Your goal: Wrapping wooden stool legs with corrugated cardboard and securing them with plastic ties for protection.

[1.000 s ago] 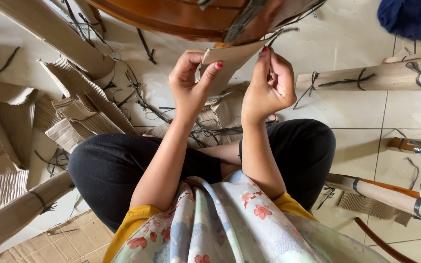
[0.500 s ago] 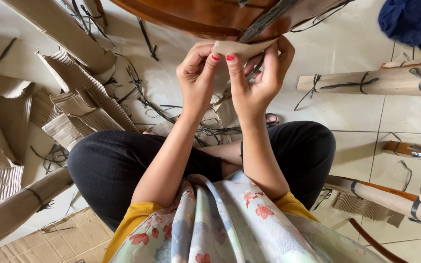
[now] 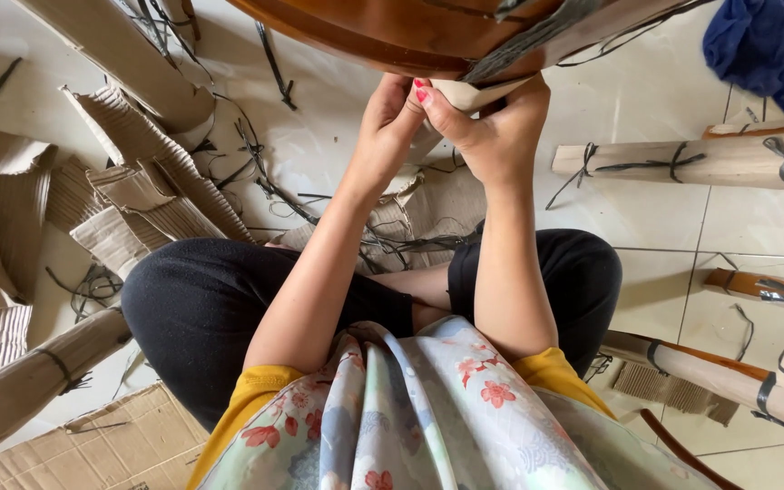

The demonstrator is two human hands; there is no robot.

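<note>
cardboard wrapping [image 3: 465, 91] sits at twelve o'clock, pinched by both hands right under the rim of a brown wooden furniture piece [image 3: 392, 32]. the left hand [image 3: 387, 122] and the right hand [image 3: 496, 132] are pressed together, fingers closed on that tan flap, the thumbs on top. judging by the scene, the unwrapping looks well underway: torn corrugated sheets [image 3: 138, 181] lie spread over the tiled floor [image 3: 664, 209] from eight to eleven o'clock, with cut black straps [image 3: 265, 181] scattered among them. what seems left is this last flap at the wood, where a grey strap [image 3: 537, 41] crosses it, plus several wrapped legs [image 3: 682, 159] from two to four o'clock, each bound with black bands and not yet opened. another wrapped leg [image 3: 29, 390] lies at eight o'clock. the flap itself looks thin, creased and pale brown, folded at its edge; how much of it clings to the wood i cannot tell. a blue cloth [image 3: 764, 50] lies at one o'clock.
</note>
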